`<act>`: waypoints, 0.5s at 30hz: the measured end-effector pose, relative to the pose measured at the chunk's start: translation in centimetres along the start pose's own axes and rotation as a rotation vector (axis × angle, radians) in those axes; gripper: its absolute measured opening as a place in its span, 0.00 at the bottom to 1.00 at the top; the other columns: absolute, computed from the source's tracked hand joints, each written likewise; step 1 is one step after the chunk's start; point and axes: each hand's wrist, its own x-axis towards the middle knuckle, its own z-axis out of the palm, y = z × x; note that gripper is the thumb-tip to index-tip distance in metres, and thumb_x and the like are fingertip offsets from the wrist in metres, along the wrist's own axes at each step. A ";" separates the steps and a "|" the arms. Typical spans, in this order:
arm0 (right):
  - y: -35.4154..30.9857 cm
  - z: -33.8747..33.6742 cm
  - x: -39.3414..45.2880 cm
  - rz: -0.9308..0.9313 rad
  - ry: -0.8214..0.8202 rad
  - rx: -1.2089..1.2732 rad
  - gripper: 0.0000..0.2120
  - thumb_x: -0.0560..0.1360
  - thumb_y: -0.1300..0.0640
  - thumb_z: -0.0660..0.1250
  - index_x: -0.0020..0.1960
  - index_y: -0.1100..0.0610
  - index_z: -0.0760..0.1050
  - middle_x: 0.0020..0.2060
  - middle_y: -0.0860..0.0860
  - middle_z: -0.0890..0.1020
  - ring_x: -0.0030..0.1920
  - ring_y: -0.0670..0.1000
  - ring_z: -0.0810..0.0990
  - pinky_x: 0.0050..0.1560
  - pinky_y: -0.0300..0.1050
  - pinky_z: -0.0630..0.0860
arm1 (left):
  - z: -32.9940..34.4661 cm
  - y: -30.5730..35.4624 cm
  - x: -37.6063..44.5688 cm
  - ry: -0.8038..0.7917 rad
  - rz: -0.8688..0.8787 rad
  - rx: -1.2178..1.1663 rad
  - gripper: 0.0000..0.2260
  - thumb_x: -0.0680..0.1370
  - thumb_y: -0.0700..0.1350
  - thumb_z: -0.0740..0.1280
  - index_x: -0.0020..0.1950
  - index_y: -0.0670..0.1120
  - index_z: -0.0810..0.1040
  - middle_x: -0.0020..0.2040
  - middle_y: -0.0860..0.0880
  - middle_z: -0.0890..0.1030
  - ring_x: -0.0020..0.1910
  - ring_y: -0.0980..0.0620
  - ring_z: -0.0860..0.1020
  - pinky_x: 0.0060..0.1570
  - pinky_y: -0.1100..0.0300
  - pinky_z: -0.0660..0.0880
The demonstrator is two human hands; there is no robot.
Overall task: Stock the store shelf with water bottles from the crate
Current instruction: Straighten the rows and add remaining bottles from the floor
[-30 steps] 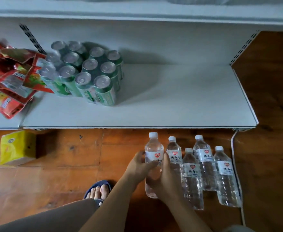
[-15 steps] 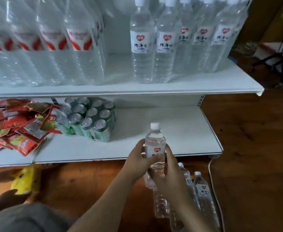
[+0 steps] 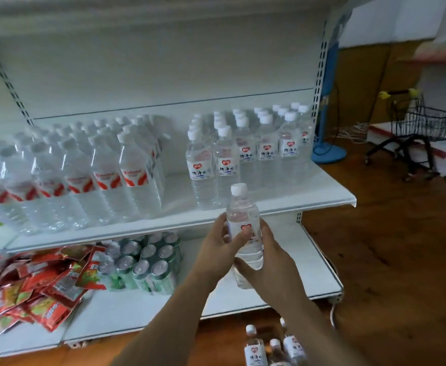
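Both hands, left hand [image 3: 218, 249] and right hand [image 3: 269, 260], grip a clear ribbed plastic bottle [image 3: 244, 228], fingers curled round it, near the white metal shelf [image 3: 322, 199].

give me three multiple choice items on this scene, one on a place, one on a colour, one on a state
1. Where is the can pack?
A. bottom shelf
B. floor
C. middle shelf

2. What colour is the held bottle's cap?
A. blue
B. white
C. red

3. How is that bottle held?
A. left hand only
B. lying on the shelf
C. both hands

Answers:
1 A: the cans stand beside the red packets, under the water shelf.
2 B: its cap is white.
3 C: the left hand and right hand both grip it.
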 end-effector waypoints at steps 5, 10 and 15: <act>-2.4 -2.1 3.5 -0.054 0.071 0.007 0.48 0.67 0.33 0.73 0.78 0.39 0.51 0.61 0.38 0.78 0.56 0.40 0.80 0.52 0.45 0.82 | -0.4 3.5 2.5 -0.002 0.082 0.064 0.17 0.78 0.53 0.71 0.66 0.59 0.74 0.58 0.56 0.83 0.53 0.58 0.82 0.53 0.60 0.79; -4.3 -4.3 6.4 -0.101 0.146 -0.045 0.46 0.69 0.41 0.75 0.78 0.46 0.52 0.66 0.48 0.77 0.61 0.49 0.79 0.57 0.48 0.79 | -2.0 5.0 5.8 0.254 0.226 0.395 0.24 0.75 0.62 0.70 0.69 0.55 0.73 0.66 0.54 0.75 0.65 0.55 0.73 0.65 0.57 0.70; -4.5 -5.0 10.2 -0.097 0.232 -0.092 0.46 0.71 0.44 0.75 0.79 0.51 0.51 0.69 0.53 0.75 0.64 0.57 0.78 0.56 0.52 0.77 | -4.1 5.3 8.4 0.516 0.223 0.446 0.34 0.74 0.59 0.72 0.76 0.53 0.61 0.71 0.49 0.66 0.69 0.48 0.70 0.63 0.56 0.69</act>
